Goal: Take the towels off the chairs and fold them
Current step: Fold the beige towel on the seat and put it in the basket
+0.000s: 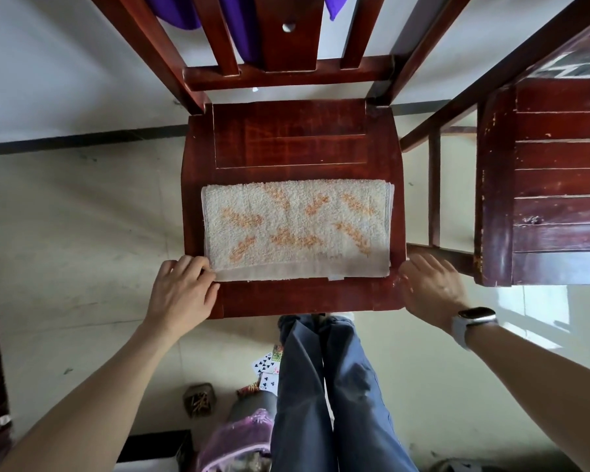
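Observation:
A white towel (297,228) with orange leaf patterns lies folded flat on the seat of a dark red wooden chair (286,141). My left hand (181,291) rests at the towel's near left corner, fingertips touching its edge. My right hand (430,287), a watch on its wrist, hovers at the seat's near right corner, fingers straight and just beside the towel's right corner. A purple towel (242,25) hangs over the chair's backrest, partly hidden by the slats.
A second dark red chair (556,185) stands close on the right. My legs are under the seat's front edge. Playing cards (264,367), a small basket (200,400) and a pink bag (239,441) lie on the tiled floor near my feet.

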Motion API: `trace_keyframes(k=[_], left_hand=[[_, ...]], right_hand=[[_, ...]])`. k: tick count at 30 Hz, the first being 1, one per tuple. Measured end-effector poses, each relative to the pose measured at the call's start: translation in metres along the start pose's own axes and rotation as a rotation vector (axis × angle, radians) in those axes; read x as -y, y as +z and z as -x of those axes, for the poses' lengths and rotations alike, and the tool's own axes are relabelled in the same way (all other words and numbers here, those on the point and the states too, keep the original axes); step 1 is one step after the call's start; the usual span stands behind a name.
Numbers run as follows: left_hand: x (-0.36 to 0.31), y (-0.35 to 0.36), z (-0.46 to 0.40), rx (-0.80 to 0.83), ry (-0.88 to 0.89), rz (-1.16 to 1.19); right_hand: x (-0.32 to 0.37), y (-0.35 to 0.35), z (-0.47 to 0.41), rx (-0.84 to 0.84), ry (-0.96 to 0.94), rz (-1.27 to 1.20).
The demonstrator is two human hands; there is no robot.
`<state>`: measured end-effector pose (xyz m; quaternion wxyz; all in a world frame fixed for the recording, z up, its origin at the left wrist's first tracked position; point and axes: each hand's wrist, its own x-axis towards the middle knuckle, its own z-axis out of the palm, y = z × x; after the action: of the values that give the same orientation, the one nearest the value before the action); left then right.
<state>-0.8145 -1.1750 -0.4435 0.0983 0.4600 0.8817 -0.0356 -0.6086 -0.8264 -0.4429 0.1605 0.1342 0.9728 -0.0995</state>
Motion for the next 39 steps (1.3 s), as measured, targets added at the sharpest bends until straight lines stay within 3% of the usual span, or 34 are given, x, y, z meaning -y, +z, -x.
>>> trace_keyframes(k=[6,11,15,23,26,30,33,35,39], left_hand=[[-0.031,-0.012,-0.036,-0.103,-0.011,0.163],[-0.051,-0.005,-0.090,0.154,-0.076,0.205],[-0.049,0.004,-0.101,0.349,-0.156,0.199],[-0.043,0.008,-0.105,0.387,-0.182,0.171],[-0.049,0.005,-0.094,0.244,-0.191,0.175],[-0.071,0.005,-0.081,0.193,-0.202,0.177],[-0.079,0.012,-0.079,0.241,-0.241,0.216],[-0.079,0.015,-0.079,0.275,-0.277,0.237],[-0.077,0.017,-0.080,0.250,-0.264,0.235]], right_hand=[[0.045,-0.014,-0.033,-0.206,-0.103,0.018],[0.087,0.000,-0.087,-0.037,-0.160,0.129],[0.082,0.017,-0.102,0.035,-0.202,0.102],[0.071,0.007,-0.102,0.135,-0.211,0.049],[0.061,-0.006,-0.091,0.054,-0.018,-0.142],[0.049,-0.016,-0.080,-0.221,0.574,-0.456],[0.044,-0.013,-0.082,-0.086,0.835,-0.547],[0.044,-0.010,-0.085,0.026,0.897,-0.577],[0.044,-0.002,-0.095,0.082,0.943,-0.585]])
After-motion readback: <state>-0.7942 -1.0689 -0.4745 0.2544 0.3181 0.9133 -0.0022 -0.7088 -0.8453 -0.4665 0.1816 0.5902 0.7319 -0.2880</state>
